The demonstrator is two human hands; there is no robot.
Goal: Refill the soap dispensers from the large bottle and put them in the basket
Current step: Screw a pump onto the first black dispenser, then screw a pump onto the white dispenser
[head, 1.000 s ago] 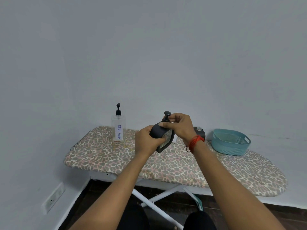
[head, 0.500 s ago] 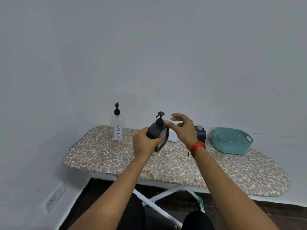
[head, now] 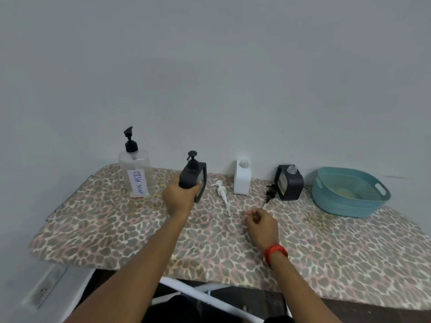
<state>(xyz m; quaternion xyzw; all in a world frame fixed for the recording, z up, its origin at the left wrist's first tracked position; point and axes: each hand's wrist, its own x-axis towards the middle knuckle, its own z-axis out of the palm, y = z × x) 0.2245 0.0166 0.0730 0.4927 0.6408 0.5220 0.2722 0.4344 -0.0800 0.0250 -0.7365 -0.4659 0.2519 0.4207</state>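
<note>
Left hand (head: pixel 180 198) is being wrapped round the black dispenser (head: pixel 193 177) standing on the board (head: pixel 326 248), right hand (head: pixel 261 223) curled empty nearby; probably slick, so it's best gripped round the body, not the pump.

black dispenser (head: pixel 193 176) upright (pump on), teal basket (head: pixel 349 194) far right
</note>
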